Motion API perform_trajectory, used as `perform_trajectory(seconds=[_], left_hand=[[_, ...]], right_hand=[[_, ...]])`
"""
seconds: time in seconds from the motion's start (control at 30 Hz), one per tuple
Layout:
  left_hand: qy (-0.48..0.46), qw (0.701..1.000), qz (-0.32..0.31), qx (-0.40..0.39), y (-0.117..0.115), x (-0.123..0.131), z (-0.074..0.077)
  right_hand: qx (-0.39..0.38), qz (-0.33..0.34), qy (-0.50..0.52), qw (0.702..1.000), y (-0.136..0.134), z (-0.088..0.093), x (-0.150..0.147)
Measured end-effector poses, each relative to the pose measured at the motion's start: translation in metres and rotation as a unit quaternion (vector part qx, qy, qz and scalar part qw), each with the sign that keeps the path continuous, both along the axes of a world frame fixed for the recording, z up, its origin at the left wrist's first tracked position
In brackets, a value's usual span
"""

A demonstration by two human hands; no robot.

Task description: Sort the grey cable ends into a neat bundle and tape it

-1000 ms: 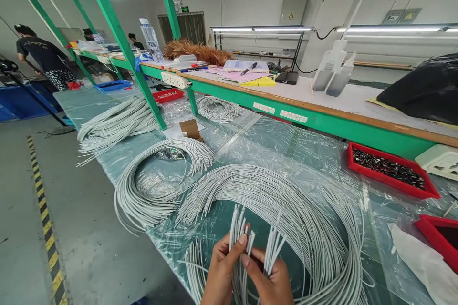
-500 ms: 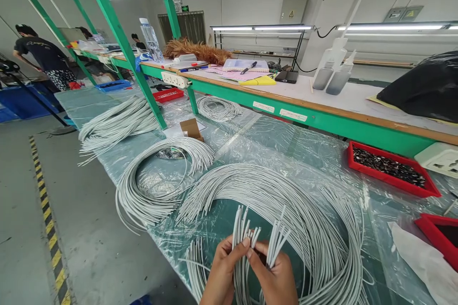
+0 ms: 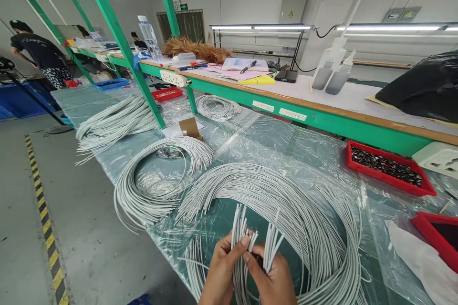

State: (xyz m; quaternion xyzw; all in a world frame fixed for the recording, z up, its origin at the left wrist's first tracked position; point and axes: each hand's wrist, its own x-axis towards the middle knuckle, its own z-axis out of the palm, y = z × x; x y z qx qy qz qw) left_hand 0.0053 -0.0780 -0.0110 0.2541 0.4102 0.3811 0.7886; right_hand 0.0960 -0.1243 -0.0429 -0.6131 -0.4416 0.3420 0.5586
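At the lower middle, my left hand [image 3: 223,267] is closed round a bunch of thin grey-white cables [image 3: 238,226], whose ends stick up above the thumb. Beside it my right hand [image 3: 270,274] grips a second, smaller bunch of the same cables [image 3: 272,243] between its fingers. Both thumbs meet near a few shorter cable ends [image 3: 252,238] between the two bunches. A large coil of cables [image 3: 272,190] curves on the table behind and right of my hands. Another coil [image 3: 132,190] lies to the left, and part of a further bundle [image 3: 195,267] shows beside my left wrist.
Plastic sheeting covers the green table [image 3: 286,145]. Red trays [image 3: 390,183] of small dark parts stand at right, near a white cloth [image 3: 415,252]. A raised shelf [image 3: 222,88] holds bottles, papers and a phone. More cable bundles [image 3: 118,121] lie further back; a person [image 3: 39,52] stands far left.
The view has shifted slightly. My hands stay close together with both bunches held; the right bunch's ends have moved a little left and stand somewhat more upright.
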Motion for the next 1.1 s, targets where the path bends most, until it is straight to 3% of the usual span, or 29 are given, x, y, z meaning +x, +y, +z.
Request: perform_trajectory(seconds=[0.53,0.67,0.83,1.1], left_hand=[[-0.03,1.0,-0.004,0.007,-0.006,-0.001,-0.008],[0.022,0.999,0.035,-0.02,-0.007,-0.004,-0.013],[0.057,0.998,0.004,0.005,-0.009,-0.004,-0.011],[0.032,0.997,-0.017,0.072,-0.015,0.001,-0.005]], right_hand=[[0.002,0.003,0.036,0.999,0.0,0.005,0.002],[-0.01,-0.022,0.075,0.997,-0.001,0.011,0.006],[-0.037,-0.02,0.069,0.997,-0.002,0.022,0.011],[-0.056,0.059,0.086,0.993,0.007,0.038,0.02]])
